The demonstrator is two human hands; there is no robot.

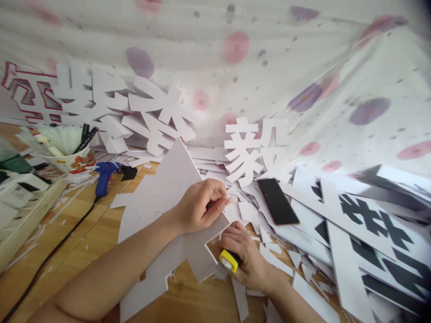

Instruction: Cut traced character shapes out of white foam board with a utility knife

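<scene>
My left hand [204, 206] is closed in a pinch just above a cut white foam board [151, 193]. Something small and pale shows at its fingertips, too small to name. My right hand [243, 255] wraps round a utility knife [230, 261], its yellow and black end poking out toward me; the blade is hidden. This hand is by the board's right edge, next to a rectangular notch where brown tabletop shows. The board lies tilted over the wooden table [182, 296], with faint pencil lines and jagged cut edges.
A black phone [278, 202] lies among white scraps [269, 242]. A cut-out white character [245, 150] and several raised letters [161, 112] stand along the curtain [202, 54]. Leftward are a blue glue gun [105, 177], a paper tub [72, 162] of sticks and pens, and printed sheets [380, 229] rightward.
</scene>
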